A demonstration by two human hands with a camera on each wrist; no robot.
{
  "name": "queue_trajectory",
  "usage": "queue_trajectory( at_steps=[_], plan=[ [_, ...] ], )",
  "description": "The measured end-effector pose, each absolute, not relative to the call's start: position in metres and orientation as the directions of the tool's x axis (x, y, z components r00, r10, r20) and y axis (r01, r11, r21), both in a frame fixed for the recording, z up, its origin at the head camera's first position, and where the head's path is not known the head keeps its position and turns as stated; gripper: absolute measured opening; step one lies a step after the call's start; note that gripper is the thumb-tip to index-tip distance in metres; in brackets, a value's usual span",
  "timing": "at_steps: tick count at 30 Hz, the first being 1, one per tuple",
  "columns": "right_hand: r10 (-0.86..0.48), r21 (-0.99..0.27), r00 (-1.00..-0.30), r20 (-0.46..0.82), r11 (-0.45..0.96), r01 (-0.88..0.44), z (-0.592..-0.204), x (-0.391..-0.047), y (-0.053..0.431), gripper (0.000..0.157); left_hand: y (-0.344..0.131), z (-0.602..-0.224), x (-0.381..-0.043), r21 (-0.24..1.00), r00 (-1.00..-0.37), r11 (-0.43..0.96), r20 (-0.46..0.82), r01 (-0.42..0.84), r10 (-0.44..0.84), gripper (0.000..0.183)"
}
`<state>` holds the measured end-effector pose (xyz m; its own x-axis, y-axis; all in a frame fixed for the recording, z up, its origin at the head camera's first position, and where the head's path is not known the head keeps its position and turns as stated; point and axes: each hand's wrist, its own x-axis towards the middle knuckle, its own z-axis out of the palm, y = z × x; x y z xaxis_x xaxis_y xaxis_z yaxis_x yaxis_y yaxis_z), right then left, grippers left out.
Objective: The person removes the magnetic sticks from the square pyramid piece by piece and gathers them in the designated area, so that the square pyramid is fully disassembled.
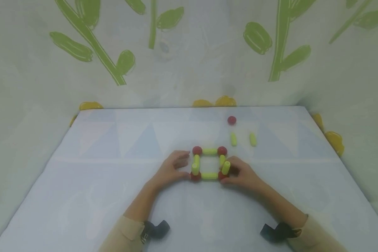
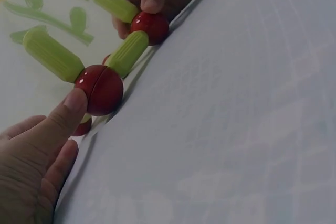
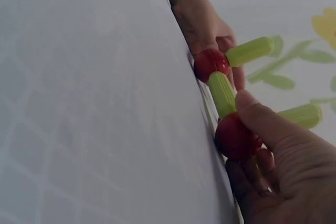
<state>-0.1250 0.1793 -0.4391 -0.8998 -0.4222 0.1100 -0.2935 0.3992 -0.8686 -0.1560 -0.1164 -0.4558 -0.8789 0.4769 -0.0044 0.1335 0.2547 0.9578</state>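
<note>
On the table lies a square of ribbed yellow-green rods (image 1: 209,176) joined by red balls at its corners. Upright rods rise from the two near corners, one on the left (image 2: 52,56) and one on the right (image 1: 226,167). My left hand (image 1: 173,167) is at the left side, its thumb on the near left red ball (image 2: 100,90) and its fingers spread apart from it. With thumb and curled fingers, my right hand (image 1: 244,175) grips the near right red ball (image 3: 236,137). The far corners hold two more red balls, the left one (image 1: 197,150) near my left fingertips.
Beyond the square, toward the right, lie a loose red ball (image 1: 231,120) and two loose rods, one (image 1: 233,139) left of the other (image 1: 253,139). A pale wall (image 1: 189,70) painted with green leaves stands behind the table (image 1: 82,196).
</note>
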Motion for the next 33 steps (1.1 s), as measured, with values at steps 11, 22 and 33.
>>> queue_trajectory(
  at_steps=[11,22,33],
  plan=[
    [-0.524,-0.862,-0.842,0.132,0.359,-0.359,-0.444,-0.136,0.185,0.034,-0.111,-0.455,-0.157,0.764,-0.863,0.547,0.027,0.343,0.504,0.109],
    [-0.502,-0.881,-0.855,0.132,0.336,-0.333,-0.44,-0.139,0.188,0.029,-0.108,-0.453,-0.157,0.797,-0.851,0.426,0.198,0.429,0.486,0.07],
    [-0.322,-0.869,-0.923,0.211,0.371,-0.328,-0.428,-0.136,0.184,0.026,-0.108,-0.459,-0.156,0.761,-0.841,0.419,0.298,0.495,0.451,0.047]
  ],
)
